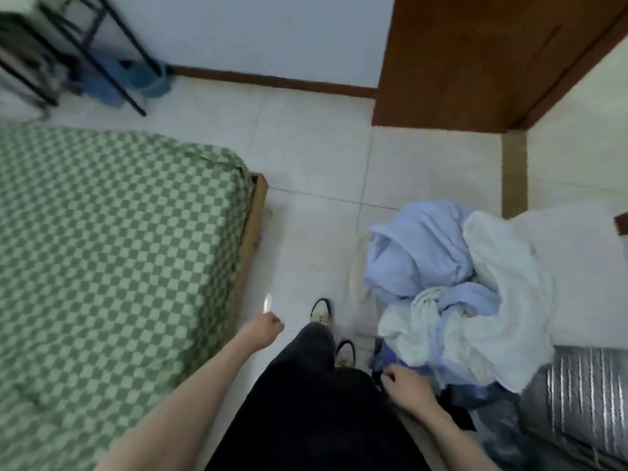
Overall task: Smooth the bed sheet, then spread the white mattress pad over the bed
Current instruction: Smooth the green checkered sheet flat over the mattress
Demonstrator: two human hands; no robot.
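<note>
The white mattress pad [503,300] lies heaped with blue bedding [421,253], across the floor from the bed [102,249]. Soft, bulky, probably light; grasp an edge. Left hand [266,329] fisted empty; right hand [406,385] loosely curled, empty.

We see the green checked sheet [112,239] lying flat over the bed. The white pad [503,300] lies crumpled in a heap, well right of the bed.
</note>
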